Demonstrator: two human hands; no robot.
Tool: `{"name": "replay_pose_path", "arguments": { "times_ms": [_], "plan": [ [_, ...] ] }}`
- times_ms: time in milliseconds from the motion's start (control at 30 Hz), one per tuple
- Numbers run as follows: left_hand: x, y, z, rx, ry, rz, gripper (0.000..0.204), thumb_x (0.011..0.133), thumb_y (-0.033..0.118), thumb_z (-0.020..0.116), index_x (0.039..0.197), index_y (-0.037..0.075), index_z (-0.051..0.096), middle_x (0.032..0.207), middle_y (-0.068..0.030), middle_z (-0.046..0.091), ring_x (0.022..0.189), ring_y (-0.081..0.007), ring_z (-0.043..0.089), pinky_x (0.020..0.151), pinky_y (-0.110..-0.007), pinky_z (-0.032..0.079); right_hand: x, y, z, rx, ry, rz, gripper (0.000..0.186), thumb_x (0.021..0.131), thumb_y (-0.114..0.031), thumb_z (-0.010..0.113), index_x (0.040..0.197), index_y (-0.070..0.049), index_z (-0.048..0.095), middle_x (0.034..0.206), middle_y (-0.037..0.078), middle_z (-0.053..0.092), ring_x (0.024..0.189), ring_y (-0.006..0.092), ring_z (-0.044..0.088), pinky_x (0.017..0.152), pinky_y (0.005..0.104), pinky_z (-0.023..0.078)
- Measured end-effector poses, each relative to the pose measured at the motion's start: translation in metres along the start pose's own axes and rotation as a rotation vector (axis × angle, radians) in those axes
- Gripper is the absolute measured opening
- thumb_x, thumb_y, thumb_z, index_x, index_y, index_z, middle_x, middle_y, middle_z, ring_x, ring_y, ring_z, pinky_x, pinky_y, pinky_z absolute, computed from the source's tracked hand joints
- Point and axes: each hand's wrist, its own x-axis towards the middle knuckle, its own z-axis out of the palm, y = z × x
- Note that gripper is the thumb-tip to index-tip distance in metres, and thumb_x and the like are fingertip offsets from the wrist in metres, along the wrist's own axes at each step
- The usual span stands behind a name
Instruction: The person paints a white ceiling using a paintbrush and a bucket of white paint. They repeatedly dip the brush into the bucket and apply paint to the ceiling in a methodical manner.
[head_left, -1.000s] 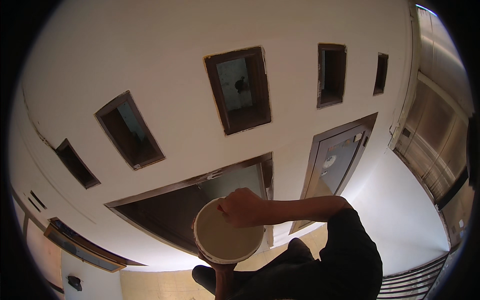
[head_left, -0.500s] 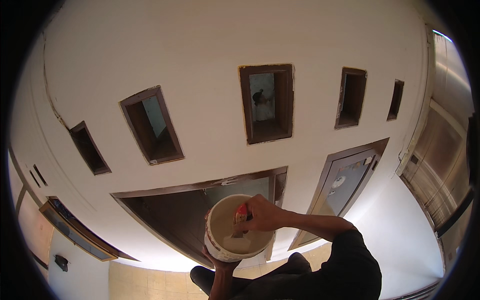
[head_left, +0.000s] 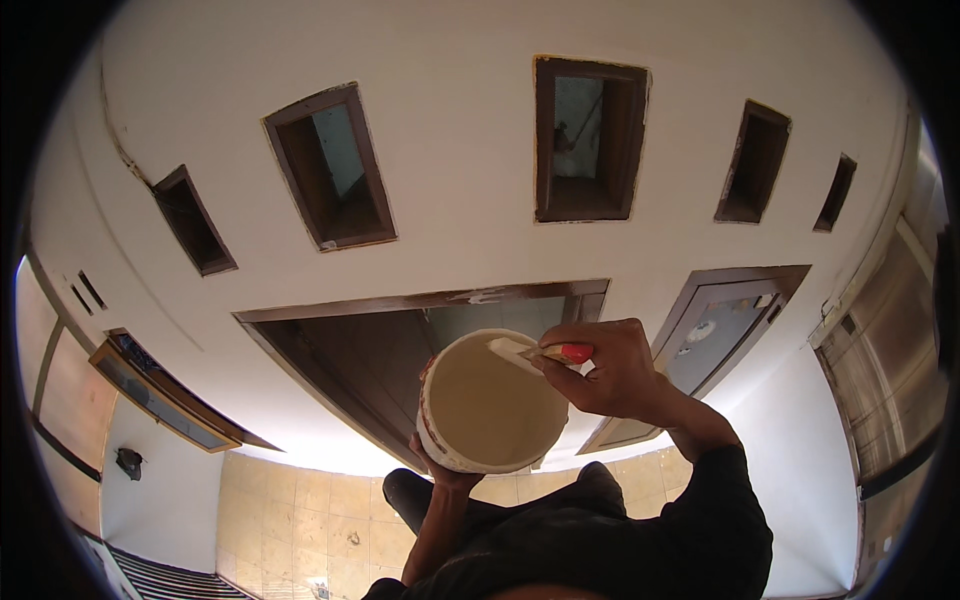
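Note:
My left hand (head_left: pixel 443 466) supports a round, pale bucket (head_left: pixel 490 467) from its lower left side, fingers wrapped against the outer wall. Drips mark that wall, and the inside looks cream-coloured; how much paint it holds I cannot tell. In my right hand (head_left: pixel 610 368) is a paintbrush (head_left: pixel 546 353) with a red handle end, pinched between thumb and fingers. Its pale, coated bristles point left across the bucket's upper right rim; whether they touch it is unclear.
Ahead rises a cream wall (head_left: pixel 450 200) with several brown-framed openings. Below them are a wide, dark doorway (head_left: pixel 350 355) and a grey door (head_left: pixel 715 325) to the right. A dark object (head_left: pixel 128 462) hangs at far left. Yellowish tiles (head_left: pixel 320 510) cover the floor.
The brush has come up from inside the bucket to its upper right rim, its bristles swinging from downward to leftward. My view has shifted, with the wall openings higher in it.

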Motion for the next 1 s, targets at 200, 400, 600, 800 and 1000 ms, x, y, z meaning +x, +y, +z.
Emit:
{"name": "replay_pose_path", "arguments": {
  "times_ms": [200,400,600,800,1000],
  "plan": [
    [0.005,-0.002,0.002,0.004,-0.02,-0.013,0.096,0.076,0.075,0.053,0.152,0.019,0.032,0.152,-0.0127,0.039,0.133,-0.0345,0.046,0.101,-0.06,0.046,-0.004,0.003,0.015,0.405,-0.2,0.214,0.018,0.081,-0.009,0.079,0.093,0.001,0.072,0.085,0.01,0.075,0.078,0.0125,0.071,0.073,0.0277,0.057],
    [0.006,-0.002,-0.003,0.018,-0.019,-0.031,0.096,0.077,0.076,0.053,0.152,0.02,0.032,0.152,-0.0127,0.039,0.133,-0.0348,0.046,0.101,-0.06,0.046,-0.006,0.008,0.029,0.524,-0.239,0.368,0.022,0.082,-0.012,0.08,0.096,0.003,0.072,0.087,0.01,0.075,0.08,0.0119,0.07,0.076,0.0282,0.057],
    [0.003,-0.008,-0.005,-0.005,-0.013,-0.048,0.097,0.077,0.077,0.052,0.152,0.02,0.032,0.152,-0.0127,0.039,0.133,-0.0351,0.046,0.101,-0.061,0.046,-0.012,0.018,0.029,0.368,-0.245,0.396,0.023,0.083,-0.013,0.079,0.097,0.003,0.071,0.087,0.011,0.075,0.082,0.0132,0.071,0.076,0.0285,0.057],
    [0.0,-0.011,-0.003,-0.03,-0.003,-0.053,0.097,0.077,0.077,0.051,0.152,0.02,0.032,0.152,-0.0128,0.039,0.134,-0.0354,0.046,0.101,-0.061,0.046,-0.016,0.026,0.037,0.592,-0.411,0.519,0.023,0.082,-0.013,0.081,0.097,0.001,0.071,0.087,0.01,0.075,0.079,0.0136,0.071,0.074,0.0276,0.057],
    [-0.008,-0.007,-0.006,-0.059,0.026,-0.021,0.097,0.077,0.078,0.05,0.153,0.02,0.032,0.153,-0.0128,0.038,0.134,-0.0357,0.046,0.101,-0.062,0.046,-0.008,0.024,0.041,0.48,-0.22,0.33,0.022,0.081,-0.015,0.082,0.097,-0.002,0.073,0.086,0.009,0.075,0.073,0.0136,0.072,0.069,0.0265,0.058]
  ]
}}
